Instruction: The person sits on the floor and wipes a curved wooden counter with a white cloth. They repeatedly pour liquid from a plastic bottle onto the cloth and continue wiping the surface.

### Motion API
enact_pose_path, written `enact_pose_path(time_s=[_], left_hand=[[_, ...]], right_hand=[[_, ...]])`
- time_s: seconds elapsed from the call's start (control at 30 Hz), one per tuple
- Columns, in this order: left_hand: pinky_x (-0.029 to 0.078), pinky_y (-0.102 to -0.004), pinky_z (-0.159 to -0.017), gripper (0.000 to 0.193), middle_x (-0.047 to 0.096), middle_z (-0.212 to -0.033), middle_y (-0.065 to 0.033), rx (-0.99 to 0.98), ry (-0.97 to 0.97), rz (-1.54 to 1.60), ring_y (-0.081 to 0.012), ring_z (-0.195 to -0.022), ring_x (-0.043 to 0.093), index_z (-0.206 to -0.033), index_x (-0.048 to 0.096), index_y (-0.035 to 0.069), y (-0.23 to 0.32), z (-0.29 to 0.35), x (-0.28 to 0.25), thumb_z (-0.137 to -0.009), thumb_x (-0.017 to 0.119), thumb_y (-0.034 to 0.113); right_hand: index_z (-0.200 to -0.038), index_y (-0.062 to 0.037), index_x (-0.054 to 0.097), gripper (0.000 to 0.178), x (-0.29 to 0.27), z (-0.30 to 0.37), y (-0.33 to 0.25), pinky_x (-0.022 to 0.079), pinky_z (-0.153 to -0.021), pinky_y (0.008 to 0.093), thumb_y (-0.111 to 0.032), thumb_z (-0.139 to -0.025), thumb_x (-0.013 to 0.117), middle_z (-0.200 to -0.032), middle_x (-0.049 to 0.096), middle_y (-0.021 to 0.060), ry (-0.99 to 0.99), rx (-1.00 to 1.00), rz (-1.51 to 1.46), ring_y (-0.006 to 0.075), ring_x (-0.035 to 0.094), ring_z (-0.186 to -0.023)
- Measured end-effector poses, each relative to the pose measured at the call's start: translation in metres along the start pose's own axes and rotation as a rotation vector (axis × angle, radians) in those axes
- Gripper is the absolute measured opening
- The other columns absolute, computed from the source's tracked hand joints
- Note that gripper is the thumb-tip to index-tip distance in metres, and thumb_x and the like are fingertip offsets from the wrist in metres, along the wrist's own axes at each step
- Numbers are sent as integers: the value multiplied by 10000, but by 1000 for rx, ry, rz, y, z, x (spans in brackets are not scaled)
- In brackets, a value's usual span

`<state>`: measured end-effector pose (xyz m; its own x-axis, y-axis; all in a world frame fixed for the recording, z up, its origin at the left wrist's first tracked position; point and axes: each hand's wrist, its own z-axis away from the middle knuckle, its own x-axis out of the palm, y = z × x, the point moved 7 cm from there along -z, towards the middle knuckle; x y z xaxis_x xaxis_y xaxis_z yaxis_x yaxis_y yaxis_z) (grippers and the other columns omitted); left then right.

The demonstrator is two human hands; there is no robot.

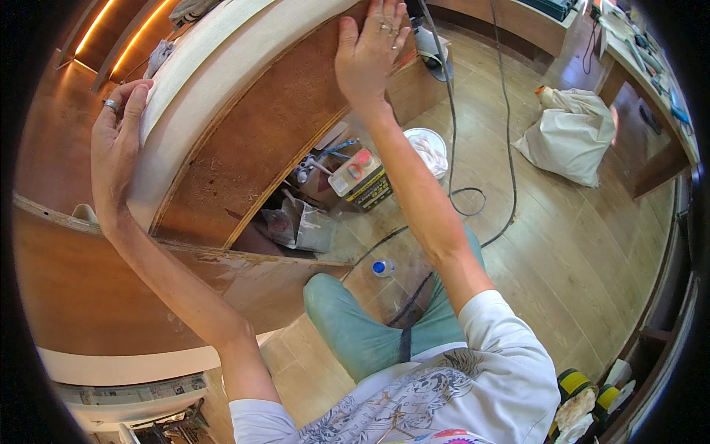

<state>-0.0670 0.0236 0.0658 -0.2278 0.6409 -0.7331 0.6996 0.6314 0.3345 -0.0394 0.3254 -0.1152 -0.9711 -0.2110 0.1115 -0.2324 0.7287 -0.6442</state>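
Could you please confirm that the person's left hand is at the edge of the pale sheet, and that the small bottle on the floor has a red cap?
Not quite: the cap on the small bottle is blue, as the head view shows. The left hand is indeed at the edge of the pale sheet.

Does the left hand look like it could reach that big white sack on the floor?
Probably not: the left hand is at the pale curved strip, while the white sack sits far right, with the brown wooden panel and bare right forearm between.
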Motion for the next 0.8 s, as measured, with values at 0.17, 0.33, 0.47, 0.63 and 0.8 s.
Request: enact_pose_path(time_s=[0.17, 0.33, 0.47, 0.63, 0.8], left_hand=[[428, -218, -851, 355, 662, -995, -43, 74, -7, -26, -111, -929, 572, -1129, 704, 68, 0, -6, 6, -1011, 575, 377], [425, -223, -869, 341, 663, -1021, -54, 0, -25, -69, -112, -948, 573, -1131, 703, 69, 5, 0, -3, -1015, 571, 362], [423, -222, -867, 322, 663, -1024, -53, -14, -40, -11, -106, -937, 574, -1125, 704, 69, 0, -3, -2, -1016, 573, 342], [422, -223, -855, 321, 657, -1013, -30, -18, -30, -22, -90, -920, 559, -1126, 697, 57, 4, 3, -3, -1009, 585, 334], [423, -207, -836, 343, 654, -995, -5, 28, -47, 17, -74, -901, 554, -1129, 689, 44, 11, -2, 5, -1005, 595, 350]], right_hand=[[-1507, -25, 371, 598, -3, 13, -16, 150, -1187, 575, -320, -1003, 498, -1591, 301, 198, -36, -129, -37, 382, 221, -1493], [-1440, -21, 449, 513, -8, 4, -28, 232, -1148, 555, -279, -1000, 502, -1516, 402, 191, 48, -71, 7, 385, 324, -1430], [-1510, -24, 364, 686, 6, 32, -32, 64, -1194, 596, -372, -952, 562, -1610, 261, 195, -64, -146, -116, 409, 167, -1505], [-1520, -81, 375, 687, 11, 64, -36, 53, -1188, 613, -370, -934, 587, -1618, 256, 173, -180, -204, -139, 400, 160, -1509], [-1488, -66, 425, 630, 0, 88, -29, 66, -1204, 556, -291, -927, 605, -1618, 260, 173, -244, -200, -104, 380, 182, -1508]])
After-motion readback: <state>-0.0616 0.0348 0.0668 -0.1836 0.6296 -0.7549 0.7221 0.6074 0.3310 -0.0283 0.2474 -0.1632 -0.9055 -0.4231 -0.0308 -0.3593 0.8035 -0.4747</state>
